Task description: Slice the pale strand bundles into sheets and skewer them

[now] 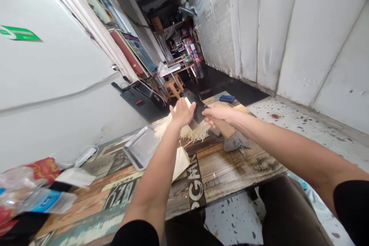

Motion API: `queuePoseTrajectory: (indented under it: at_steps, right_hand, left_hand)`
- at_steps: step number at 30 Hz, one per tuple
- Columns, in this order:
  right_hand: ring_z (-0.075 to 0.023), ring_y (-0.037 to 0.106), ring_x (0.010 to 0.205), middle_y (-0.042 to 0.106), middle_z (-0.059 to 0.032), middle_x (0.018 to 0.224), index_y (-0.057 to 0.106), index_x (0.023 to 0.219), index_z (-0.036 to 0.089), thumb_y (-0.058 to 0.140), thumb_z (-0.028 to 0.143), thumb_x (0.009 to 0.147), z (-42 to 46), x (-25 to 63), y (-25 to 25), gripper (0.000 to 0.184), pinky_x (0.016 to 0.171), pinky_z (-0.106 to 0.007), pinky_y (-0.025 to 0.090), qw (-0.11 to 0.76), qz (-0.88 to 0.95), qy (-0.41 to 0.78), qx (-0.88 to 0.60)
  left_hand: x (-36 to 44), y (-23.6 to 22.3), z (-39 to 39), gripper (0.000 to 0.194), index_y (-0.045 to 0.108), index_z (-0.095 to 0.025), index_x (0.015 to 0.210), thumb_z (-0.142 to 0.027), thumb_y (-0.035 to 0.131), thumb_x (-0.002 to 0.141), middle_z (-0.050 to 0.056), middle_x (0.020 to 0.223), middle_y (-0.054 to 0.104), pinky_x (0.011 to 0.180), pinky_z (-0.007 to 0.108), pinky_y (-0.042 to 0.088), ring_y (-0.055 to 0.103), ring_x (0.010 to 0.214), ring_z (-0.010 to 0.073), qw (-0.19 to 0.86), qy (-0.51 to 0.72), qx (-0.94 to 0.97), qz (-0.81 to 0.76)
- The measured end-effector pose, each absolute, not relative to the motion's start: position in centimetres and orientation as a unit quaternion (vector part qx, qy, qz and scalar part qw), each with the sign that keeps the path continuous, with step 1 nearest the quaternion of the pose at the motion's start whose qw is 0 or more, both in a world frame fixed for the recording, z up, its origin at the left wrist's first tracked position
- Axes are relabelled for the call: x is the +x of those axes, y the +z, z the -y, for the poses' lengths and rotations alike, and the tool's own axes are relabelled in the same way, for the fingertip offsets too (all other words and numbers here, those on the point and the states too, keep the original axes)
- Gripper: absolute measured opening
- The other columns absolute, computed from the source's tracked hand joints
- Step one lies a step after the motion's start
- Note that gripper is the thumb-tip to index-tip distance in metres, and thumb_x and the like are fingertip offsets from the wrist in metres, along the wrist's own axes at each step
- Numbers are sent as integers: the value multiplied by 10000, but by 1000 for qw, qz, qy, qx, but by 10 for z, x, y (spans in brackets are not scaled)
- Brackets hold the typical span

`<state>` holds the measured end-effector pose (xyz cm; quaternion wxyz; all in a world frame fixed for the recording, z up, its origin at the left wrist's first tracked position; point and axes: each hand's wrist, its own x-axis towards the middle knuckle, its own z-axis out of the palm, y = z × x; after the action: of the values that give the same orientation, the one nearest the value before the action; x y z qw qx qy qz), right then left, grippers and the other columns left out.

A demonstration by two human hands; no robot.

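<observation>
So my right hand point(218, 113)'s wrapped round the cleaver point(225, 128), left hand point(182, 113) spread over the enoki point(162, 127) near the table point(236, 165)'s far edge, some strands point(199, 133) loose, most seemingly uncut.

soft light brightens the right wall point(282, 27), the far passage point(163, 11) is dim, and edges look stretched.

On our wood-patterned worktop point(230, 167) we see a metal tray point(141, 146), pale strands point(198, 132), a crumpled grey bundle point(235, 142) and a blue object point(226, 98).
</observation>
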<state>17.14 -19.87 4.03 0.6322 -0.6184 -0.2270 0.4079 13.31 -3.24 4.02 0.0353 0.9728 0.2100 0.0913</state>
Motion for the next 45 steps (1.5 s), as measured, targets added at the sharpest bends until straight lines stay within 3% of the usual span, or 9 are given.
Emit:
queuePoseTrajectory:
  at_steps: [7, 13, 17, 24, 33, 36, 39, 42, 45]
  right_hand:
    - [-85, 434, 345, 499, 25, 458, 428, 680, 172, 436, 97, 895, 190, 200, -16, 227, 353, -199, 406, 613, 154, 419, -652]
    - [-93, 425, 333, 469, 43, 441, 410, 699, 197, 488, 137, 875, 239, 201, -3, 201, 330, -199, 379, 619, 111, 348, -695]
    - [-87, 425, 338, 467, 49, 493, 403, 715, 203, 459, 159, 882, 287, 172, 2, 182, 321, -210, 391, 645, 125, 282, -699]
    - [-73, 445, 364, 498, 51, 561, 410, 710, 198, 544, 348, 871, 326, 93, -21, 257, 342, -214, 425, 674, 148, 367, -624]
    - [-64, 425, 336, 490, 91, 557, 378, 751, 215, 525, 389, 843, 289, 37, -57, 246, 319, -209, 416, 666, 147, 430, -592]
    - [-62, 419, 332, 482, 94, 544, 372, 743, 216, 512, 385, 832, 287, 30, -66, 237, 322, -207, 415, 657, 130, 439, -599]
    - [-64, 414, 334, 481, 94, 534, 365, 735, 219, 518, 397, 812, 288, 28, -71, 248, 323, -209, 411, 655, 117, 434, -608]
    - [-67, 409, 334, 478, 97, 531, 358, 740, 224, 528, 419, 795, 289, 29, -71, 265, 319, -211, 405, 659, 110, 432, -605]
    - [-67, 408, 331, 478, 98, 540, 350, 744, 227, 537, 432, 787, 289, 29, -70, 280, 321, -214, 401, 660, 107, 440, -599]
  left_hand:
    - [174, -34, 22, 708, 260, -145, 1463, -568, 133, 909, 134, 1545, 207, 1134, 571, 76, 169, 1432, 272, 54, 6, 973, -224]
    - [182, -36, 28, 744, 251, -98, 1462, -585, 171, 906, 185, 1521, 252, 1122, 598, 24, 191, 1423, 302, 58, 4, 970, -237]
    - [127, -8, 27, 774, 95, -135, 1501, -623, 169, 906, 117, 1573, 61, 1144, 528, -41, 16, 1450, 256, 33, 82, 982, -168]
    - [-23, -30, 1, 1039, 100, -151, 1498, -753, 469, 737, 150, 1565, 126, 1159, 451, 148, 131, 1435, 306, 39, -36, 998, -44]
    - [-42, -63, -16, 1128, 89, -122, 1487, -648, 640, 656, 201, 1500, 301, 1111, 448, 273, 311, 1373, 331, 92, -9, 992, -82]
    - [-42, -57, -11, 1147, 111, -139, 1488, -687, 639, 629, 194, 1528, 239, 1136, 486, 188, 243, 1400, 344, 105, -37, 991, -73]
    - [-27, -52, 0, 899, 333, -158, 1416, -695, 536, 724, 177, 1465, 377, 1128, 537, 134, 318, 1363, 348, 102, 6, 986, -134]
    - [-1, -47, 7, 452, 653, -202, 1065, -539, 570, 775, 113, 1253, 600, 1113, 533, 165, 466, 1250, 327, 125, 69, 969, -199]
    - [14, -40, 5, 223, 712, -224, 781, -396, 570, 785, 58, 1117, 679, 1079, 442, 283, 527, 1194, 284, 171, 79, 960, -209]
